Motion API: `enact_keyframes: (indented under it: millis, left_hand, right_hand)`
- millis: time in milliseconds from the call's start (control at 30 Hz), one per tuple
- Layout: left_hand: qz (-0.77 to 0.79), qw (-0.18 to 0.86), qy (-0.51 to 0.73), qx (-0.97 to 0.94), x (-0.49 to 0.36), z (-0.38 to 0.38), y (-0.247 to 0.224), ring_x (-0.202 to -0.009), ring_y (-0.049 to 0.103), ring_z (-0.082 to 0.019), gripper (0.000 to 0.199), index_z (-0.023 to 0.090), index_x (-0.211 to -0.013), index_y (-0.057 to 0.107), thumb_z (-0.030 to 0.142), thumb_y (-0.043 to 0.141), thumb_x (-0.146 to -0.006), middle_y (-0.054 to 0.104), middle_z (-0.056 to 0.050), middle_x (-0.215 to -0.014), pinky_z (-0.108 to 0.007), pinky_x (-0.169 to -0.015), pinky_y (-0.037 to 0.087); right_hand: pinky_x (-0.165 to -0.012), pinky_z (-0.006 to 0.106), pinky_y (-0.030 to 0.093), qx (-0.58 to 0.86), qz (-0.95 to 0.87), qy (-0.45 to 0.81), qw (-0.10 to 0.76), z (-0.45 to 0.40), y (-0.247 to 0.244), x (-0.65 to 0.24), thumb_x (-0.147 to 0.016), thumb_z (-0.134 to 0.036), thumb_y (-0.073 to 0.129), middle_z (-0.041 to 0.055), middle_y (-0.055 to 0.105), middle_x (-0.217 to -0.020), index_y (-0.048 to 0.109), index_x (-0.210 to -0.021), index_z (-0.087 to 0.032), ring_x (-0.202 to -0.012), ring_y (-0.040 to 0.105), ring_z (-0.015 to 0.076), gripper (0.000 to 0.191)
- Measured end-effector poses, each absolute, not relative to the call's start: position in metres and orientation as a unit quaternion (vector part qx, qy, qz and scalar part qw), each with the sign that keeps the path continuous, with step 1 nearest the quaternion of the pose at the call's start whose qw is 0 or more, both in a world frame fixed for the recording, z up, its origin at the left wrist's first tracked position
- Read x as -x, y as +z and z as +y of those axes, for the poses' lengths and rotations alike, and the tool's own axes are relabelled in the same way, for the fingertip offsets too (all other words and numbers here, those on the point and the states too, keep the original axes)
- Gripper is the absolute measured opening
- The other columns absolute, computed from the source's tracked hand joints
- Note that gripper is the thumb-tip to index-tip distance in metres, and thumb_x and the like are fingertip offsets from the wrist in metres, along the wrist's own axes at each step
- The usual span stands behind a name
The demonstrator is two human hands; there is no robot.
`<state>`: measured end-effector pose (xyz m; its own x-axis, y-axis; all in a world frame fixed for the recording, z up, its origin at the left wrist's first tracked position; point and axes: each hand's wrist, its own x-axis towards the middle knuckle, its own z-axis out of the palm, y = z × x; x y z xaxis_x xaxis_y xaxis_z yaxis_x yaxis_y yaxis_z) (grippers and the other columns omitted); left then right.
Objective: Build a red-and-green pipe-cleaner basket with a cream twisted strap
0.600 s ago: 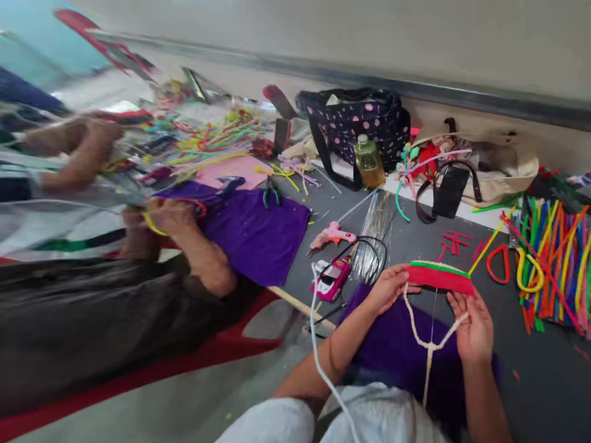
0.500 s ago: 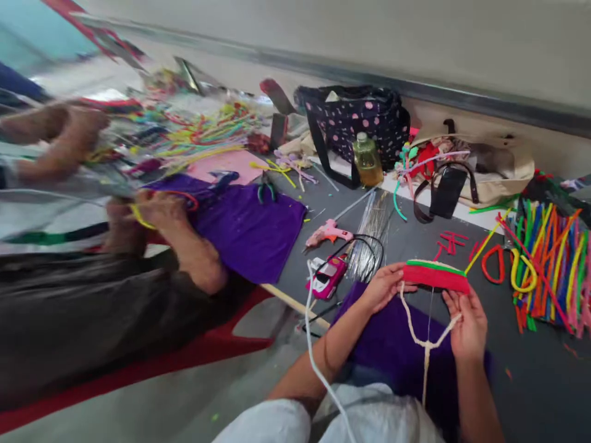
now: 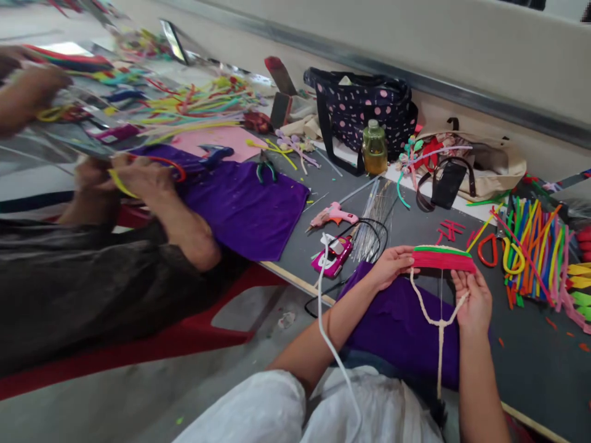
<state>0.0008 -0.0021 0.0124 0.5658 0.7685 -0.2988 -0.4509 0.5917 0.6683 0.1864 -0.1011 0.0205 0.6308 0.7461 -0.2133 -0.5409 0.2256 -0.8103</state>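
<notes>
A flat red piece (image 3: 443, 259) with a green stripe and a cream upper edge is held level between my two hands. My left hand (image 3: 392, 267) pinches its left end. At the other end, my right hand (image 3: 473, 298) grips the lower right corner with thumb and fingers. Below the piece hangs a cream Y-shaped stem (image 3: 441, 344), its right arm touching my right hand; a thin wire runs between them. A purple cloth (image 3: 392, 320) lies beneath. The tips of some fingers are hidden by the piece.
Left of my hands are a pink glue gun (image 3: 333, 215), a magenta device (image 3: 332, 257) and thin wires. Colourful pipe cleaners (image 3: 535, 246) and scissors (image 3: 512, 255) lie right. A bottle (image 3: 374, 147) and dotted bag (image 3: 364, 107) stand behind. Another person's hands (image 3: 143, 175) work at left.
The view has swung left, shifting the table objects within it. My hands still hold the red piece, which sits slightly higher and further right in view. Another person's upper hands have moved left.
</notes>
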Motion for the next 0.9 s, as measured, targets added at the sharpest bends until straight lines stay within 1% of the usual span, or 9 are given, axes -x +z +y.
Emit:
enact_keyframes:
  millis: [67, 133, 233, 300, 433, 567, 700, 800, 900]
  left_hand:
    - [0.278, 0.849, 0.354, -0.276, 0.001, -0.003, 0.013, -0.080, 0.069, -0.019, 0.044, 0.010, -0.101, 0.066, 0.012, 0.081, -0.060, 0.073, -0.009, -0.091, -0.037, -0.079, 0.057]
    - [0.264, 0.855, 0.350, -0.277, 0.002, -0.003, 0.015, -0.080, 0.070, -0.019, 0.041, 0.009, -0.101, 0.066, 0.015, 0.080, -0.063, 0.073, -0.010, -0.091, -0.037, -0.079, 0.057]
    - [0.260, 0.855, 0.348, -0.284, 0.000, -0.001, 0.019, -0.076, 0.071, -0.021, 0.032, 0.008, -0.097, 0.066, 0.031, 0.072, -0.075, 0.073, -0.013, -0.087, -0.037, -0.073, 0.058]
    - [0.263, 0.850, 0.340, -0.304, -0.002, 0.001, 0.021, -0.073, 0.071, -0.023, 0.033, 0.008, -0.095, 0.065, 0.037, 0.066, -0.080, 0.072, -0.014, -0.083, -0.035, -0.067, 0.059]
    - [0.281, 0.838, 0.331, -0.332, -0.010, 0.013, 0.029, -0.068, 0.071, -0.025, 0.024, 0.009, -0.089, 0.061, 0.031, 0.064, -0.082, 0.071, -0.013, -0.076, -0.032, -0.060, 0.058]
    - [0.268, 0.853, 0.310, -0.322, -0.019, 0.036, 0.040, -0.066, 0.071, -0.024, 0.012, 0.009, -0.086, 0.059, 0.021, 0.059, -0.084, 0.071, -0.013, -0.076, -0.034, -0.061, 0.058]
    - [0.249, 0.861, 0.320, -0.307, -0.029, 0.055, 0.042, -0.063, 0.070, -0.020, 0.014, 0.008, -0.090, 0.061, 0.021, 0.055, -0.087, 0.071, -0.012, -0.075, -0.034, -0.062, 0.058]
    - [0.259, 0.853, 0.341, -0.298, -0.033, 0.059, 0.036, -0.062, 0.069, -0.018, 0.010, 0.010, -0.087, 0.060, 0.019, 0.060, -0.084, 0.070, -0.009, -0.072, -0.030, -0.062, 0.057]
    - [0.269, 0.842, 0.345, -0.316, -0.033, 0.056, 0.030, -0.058, 0.067, -0.016, 0.019, 0.010, -0.085, 0.061, 0.028, 0.066, -0.081, 0.069, -0.007, -0.069, -0.027, -0.059, 0.056]
  right_hand:
    - [-0.092, 0.040, 0.054, 0.460, -0.116, 0.422, 0.773, -0.101, 0.021, -0.189, -0.072, -0.016, 0.072, 0.0020, 0.072, -0.088, 0.064, -0.094, -0.019, -0.087, 0.069, 0.0141, 0.023]
    - [-0.091, 0.039, 0.055, 0.459, -0.120, 0.427, 0.770, -0.100, 0.022, -0.192, -0.072, -0.015, 0.072, 0.0020, 0.072, -0.087, 0.064, -0.094, -0.018, -0.084, 0.069, 0.0139, 0.023]
    - [-0.089, 0.039, 0.056, 0.458, -0.119, 0.433, 0.767, -0.097, 0.024, -0.197, -0.072, -0.013, 0.070, 0.0029, 0.072, -0.085, 0.064, -0.092, -0.017, -0.082, 0.070, 0.0144, 0.021]
    - [-0.086, 0.039, 0.057, 0.453, -0.115, 0.437, 0.768, -0.093, 0.027, -0.200, -0.071, -0.011, 0.070, 0.0030, 0.072, -0.083, 0.064, -0.089, -0.017, -0.080, 0.070, 0.0148, 0.019]
    - [-0.084, 0.038, 0.058, 0.450, -0.127, 0.451, 0.760, -0.078, 0.036, -0.208, -0.072, -0.007, 0.066, 0.0027, 0.072, -0.077, 0.064, -0.086, -0.016, -0.076, 0.070, 0.0146, 0.016]
    - [-0.085, 0.037, 0.058, 0.459, -0.136, 0.447, 0.756, -0.055, 0.045, -0.220, -0.075, -0.006, 0.063, 0.0016, 0.072, -0.076, 0.063, -0.083, -0.016, -0.075, 0.071, 0.0135, 0.013]
    - [-0.088, 0.040, 0.056, 0.458, -0.131, 0.431, 0.766, -0.040, 0.044, -0.230, -0.073, -0.006, 0.066, 0.0006, 0.071, -0.074, 0.061, -0.079, -0.017, -0.076, 0.071, 0.0143, 0.012]
    - [-0.091, 0.041, 0.054, 0.447, -0.139, 0.430, 0.772, -0.041, 0.034, -0.231, -0.072, -0.010, 0.069, 0.0009, 0.072, -0.078, 0.062, -0.084, -0.017, -0.080, 0.070, 0.0147, 0.015]
    - [-0.092, 0.042, 0.054, 0.453, -0.145, 0.432, 0.766, -0.045, 0.027, -0.230, -0.071, -0.013, 0.072, 0.0013, 0.072, -0.083, 0.064, -0.089, -0.017, -0.082, 0.070, 0.0146, 0.019]
